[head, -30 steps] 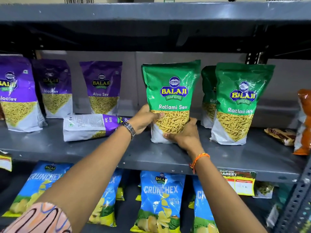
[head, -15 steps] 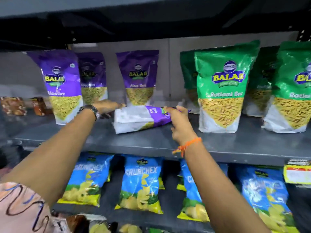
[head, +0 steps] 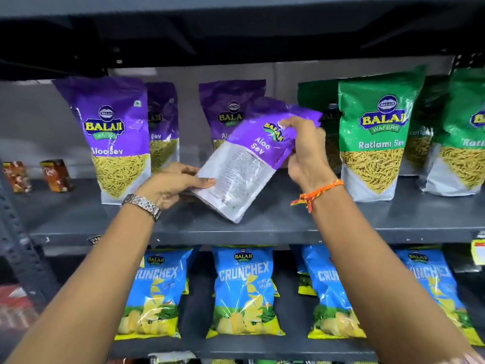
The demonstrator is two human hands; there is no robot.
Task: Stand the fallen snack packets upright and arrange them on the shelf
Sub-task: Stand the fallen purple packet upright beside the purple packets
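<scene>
A purple Aloo Sev packet [head: 244,164] hangs tilted above the grey shelf [head: 262,227], back side toward me, top leaning right. My left hand [head: 173,183] grips its white lower end. My right hand [head: 305,151] pinches its purple top edge. Three purple Aloo Sev packets stand upright behind: one at the left front [head: 115,137], one behind that [head: 164,124], one partly hidden by the held packet [head: 227,109]. Green Ratlami Sev packets stand to the right, the nearest one [head: 378,132] close to my right hand.
Two small brown boxes [head: 36,176] stand at the shelf's far left. Blue Crunchex packets [head: 244,290] fill the shelf below. A perforated upright post [head: 15,232] runs down the left side. A yellow price label [head: 477,252] sits at the right shelf edge.
My hands left the green Ratlami Sev packet, which stands upright, moved left to the fallen purple packet, took hold of both ends and lifted it off the shelf into a tilt.
</scene>
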